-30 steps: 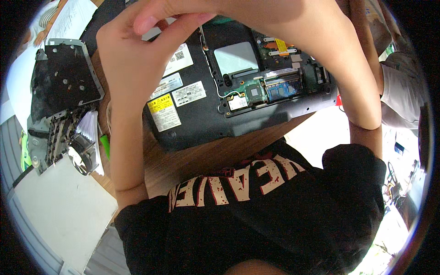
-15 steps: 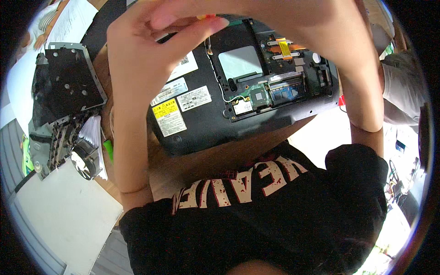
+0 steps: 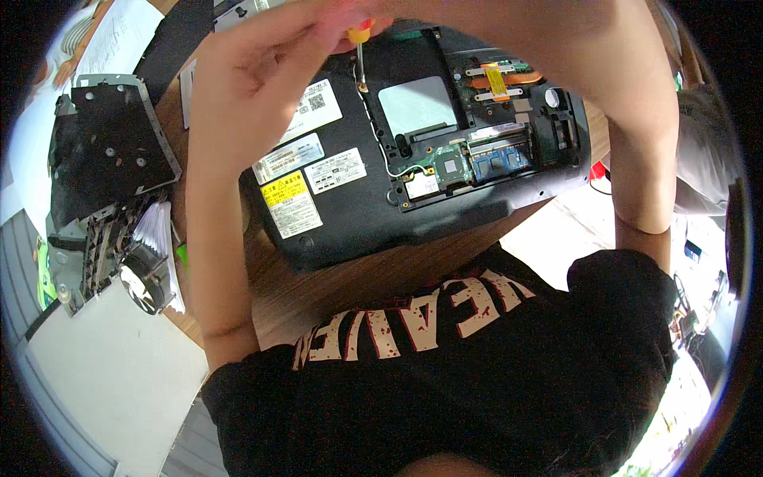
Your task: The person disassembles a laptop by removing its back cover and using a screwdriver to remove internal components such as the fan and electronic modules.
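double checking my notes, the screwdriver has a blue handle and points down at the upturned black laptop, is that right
Not blue: the head view shows the screwdriver has a yellow and red handle. It does point down at the upturned black laptop.

Your right hand (image 3: 354,9): cropped by the top edge, fingers blurred. Your left hand (image 3: 266,75): overlapped by it; which fingers grip, unclear. Screwdriver (image 3: 361,34): handle mostly hidden; seating of tip too small to tell. Laptop base (image 3: 350,215): far edge partly concealed behind your hands. White label (image 3: 314,107): left part covered by your left hand. Green object (image 3: 182,254): partly behind your left forearm (image 3: 218,262); kind indeterminable.
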The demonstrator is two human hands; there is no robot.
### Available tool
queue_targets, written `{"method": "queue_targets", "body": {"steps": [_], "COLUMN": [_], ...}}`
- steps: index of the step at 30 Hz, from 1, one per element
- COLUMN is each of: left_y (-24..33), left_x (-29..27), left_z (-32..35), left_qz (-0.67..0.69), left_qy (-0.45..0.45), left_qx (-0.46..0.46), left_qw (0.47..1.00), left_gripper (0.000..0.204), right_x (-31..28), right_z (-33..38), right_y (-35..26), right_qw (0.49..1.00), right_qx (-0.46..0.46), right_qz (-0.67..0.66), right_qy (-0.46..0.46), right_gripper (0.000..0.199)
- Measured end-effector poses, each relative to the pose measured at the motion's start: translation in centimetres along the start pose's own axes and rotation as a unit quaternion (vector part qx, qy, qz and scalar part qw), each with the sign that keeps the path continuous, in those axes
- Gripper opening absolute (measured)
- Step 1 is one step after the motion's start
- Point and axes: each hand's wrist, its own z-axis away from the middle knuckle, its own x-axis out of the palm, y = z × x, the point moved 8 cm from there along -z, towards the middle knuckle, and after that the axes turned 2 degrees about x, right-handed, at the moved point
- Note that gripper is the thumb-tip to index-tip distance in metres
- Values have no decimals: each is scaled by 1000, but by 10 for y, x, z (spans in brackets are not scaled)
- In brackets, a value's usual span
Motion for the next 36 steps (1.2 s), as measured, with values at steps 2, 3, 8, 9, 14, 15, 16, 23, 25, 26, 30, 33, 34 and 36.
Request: {"method": "queue_targets", "body": {"steps": [2, 3, 8, 9, 14, 15, 16, 23, 25, 26, 30, 33, 34, 36], "left_y": [10, 21, 42, 43, 34, 26, 19, 26, 19, 14, 19, 15, 13, 13], "left_x": [10, 18, 18, 13, 23, 23, 22, 18, 6, 0, 1, 4, 3, 8], "left_z": [5, 4, -9, -9, -16, -14, -11, -5, -2, -1, -7, -11, -9, -3], "left_qz": [-48, -51, 52, 107, -80, -65, 20, -4, -62, -97, -136, -138, -122, -107], "left_qy": [3, 6, 107, 106, -100, -109, -98, 48, 75, 79, 94, 102, 67, 34], "left_qx": [32, 25, 43, 51, -23, -25, -49, -38, -38, -39, -58, -101, -81, -61], "left_qw": [998, 998, 992, 987, 991, 992, 994, 998, 994, 991, 985, 980, 987, 992], "left_gripper": [21, 21, 12, 12, 16, 16, 17, 15, 19, 28, 34, 36, 24, 16], "right_x": [7, 15, 17, 18, -3, -4, -4, 2, 3, 5, 6, 2, 6, 7], "right_z": [-5, -9, -16, -16, -1, 0, 1, 0, -2, -3, -10, -11, -14, -15], "right_y": [1, 1, 0, 4, 12, 13, 10, 0, -6, -9, -21, -23, -22, -9], "right_qw": [1000, 1000, 1000, 1000, 1000, 1000, 1000, 1000, 998, 996, 983, 971, 975, 991], "right_qx": [-6, -11, -11, -12, 13, 14, 13, -1, -7, -9, -9, 6, 4, 14], "right_qz": [7, 7, 11, -1, -19, -21, -19, 27, 61, 81, 174, 223, 204, 86], "right_qy": [2, 3, 3, 0, -14, -13, -13, 9, 22, 29, 62, 81, 86, 102], "right_gripper": [23, 23, 23, 23, 24, 24, 24, 24, 25, 25, 25, 25, 25, 24]}}
